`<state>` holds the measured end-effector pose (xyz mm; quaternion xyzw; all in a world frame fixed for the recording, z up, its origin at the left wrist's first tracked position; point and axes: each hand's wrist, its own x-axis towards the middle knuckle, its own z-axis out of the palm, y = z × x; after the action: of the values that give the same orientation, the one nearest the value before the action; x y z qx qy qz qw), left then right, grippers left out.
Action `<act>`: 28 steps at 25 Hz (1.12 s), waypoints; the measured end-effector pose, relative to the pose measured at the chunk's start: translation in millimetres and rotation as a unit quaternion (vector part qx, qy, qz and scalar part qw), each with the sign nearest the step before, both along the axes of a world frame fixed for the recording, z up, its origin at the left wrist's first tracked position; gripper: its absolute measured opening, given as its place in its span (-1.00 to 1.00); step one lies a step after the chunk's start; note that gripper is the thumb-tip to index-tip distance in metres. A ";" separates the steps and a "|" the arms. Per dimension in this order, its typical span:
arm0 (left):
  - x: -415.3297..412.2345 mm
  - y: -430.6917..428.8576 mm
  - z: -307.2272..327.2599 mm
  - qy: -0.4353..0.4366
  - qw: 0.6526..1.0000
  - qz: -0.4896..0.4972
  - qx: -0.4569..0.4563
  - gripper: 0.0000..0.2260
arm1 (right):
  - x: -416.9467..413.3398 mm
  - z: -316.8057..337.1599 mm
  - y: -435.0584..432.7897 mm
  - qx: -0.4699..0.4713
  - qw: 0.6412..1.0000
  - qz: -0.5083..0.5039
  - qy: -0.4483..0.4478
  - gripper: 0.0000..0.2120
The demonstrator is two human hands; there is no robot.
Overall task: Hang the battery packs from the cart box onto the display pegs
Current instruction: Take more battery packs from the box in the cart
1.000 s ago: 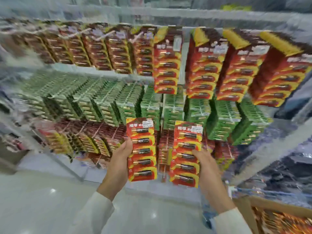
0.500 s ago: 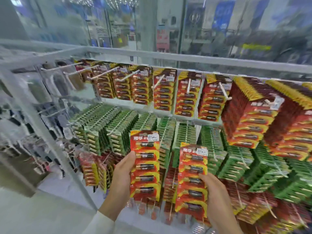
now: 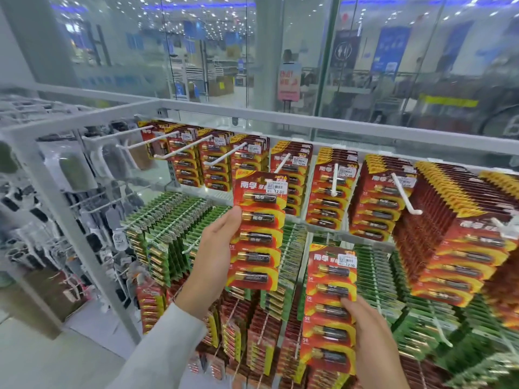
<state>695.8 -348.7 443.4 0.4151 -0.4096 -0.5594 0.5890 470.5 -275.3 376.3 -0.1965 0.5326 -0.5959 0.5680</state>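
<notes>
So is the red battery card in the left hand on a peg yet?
Not hung: the left hand grips the red battery card by its edge, and its top hangs on nothing.

Battery pack: red-and-yellow card, five batteries stacked in a column, price sticker at top right; upright, centre of frame. Second battery pack: same kind, upright, lower and to the right. Pegs: white rods jutting forward along the top row.

Bright overhead store light, ceiling glare on glass; edges blurred, fisheye-bent; centre sharp.
</notes>
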 end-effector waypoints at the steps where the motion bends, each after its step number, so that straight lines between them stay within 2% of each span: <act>1: -0.5 -2.5 -0.1 0.000 1.000 0.003 0.002 -0.68 | -1.3 0.3 -0.9 -0.004 1.000 0.001 0.002 -0.90; 6: -3.7 -5.1 0.3 -0.024 1.000 -0.007 0.013 -0.69 | -3.1 -0.1 -3.1 0.000 1.000 0.001 -0.010 -0.79; 9: -7.4 -19.4 -3.6 -0.018 1.000 -0.013 0.022 -0.67 | -0.7 7.8 -0.4 0.010 0.999 -0.017 -0.027 -0.61; 13: -24.3 -56.5 -3.6 -0.029 0.998 -0.046 0.031 -0.61 | -6.0 34.7 6.8 -0.017 0.999 -0.040 -0.006 -0.69; 16: -39.7 -89.1 -0.9 -0.032 0.998 -0.025 0.039 -0.64 | -15.4 56.6 18.3 -0.072 0.994 -0.081 0.005 -0.66; 19: -53.9 -114.1 0.1 -0.031 0.998 -0.011 0.056 -0.71 | -21.6 70.3 26.3 -0.110 0.985 -0.129 0.030 -0.18; 20: -57.0 -120.1 -0.6 -0.028 0.998 -0.009 0.059 -0.75 | -21.1 76.4 31.0 -0.108 0.983 -0.143 0.036 -0.22; 21: -59.1 -123.5 -0.9 -0.030 0.998 -0.014 0.055 -0.78 | -22.1 81.4 34.7 -0.117 0.982 -0.142 0.040 -0.48; 22: -60.7 -126.5 -1.7 -0.034 0.998 -0.021 0.046 -0.79 | -23.8 86.7 39.6 -0.124 0.980 -0.149 0.036 -0.83; 23: -61.0 -128.7 -1.9 -0.038 0.998 -0.023 0.040 -0.80 | -27.1 89.7 40.4 -0.131 0.979 -0.153 0.039 -0.90; 25: -60.9 -131.9 -2.5 -0.040 0.998 -0.017 0.040 -0.80 | -27.0 97.5 41.5 -0.117 0.980 -0.151 0.058 -0.77; 28: -61.2 -134.9 -2.5 -0.036 0.998 -0.014 0.049 -0.80 | -28.8 94.2 39.0 -0.108 0.982 -0.132 0.076 -0.83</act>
<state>634.6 -483.6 440.9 0.4578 -0.4081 -0.5718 0.5449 441.7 -236.3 470.5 -0.2296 0.5276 -0.7029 0.4181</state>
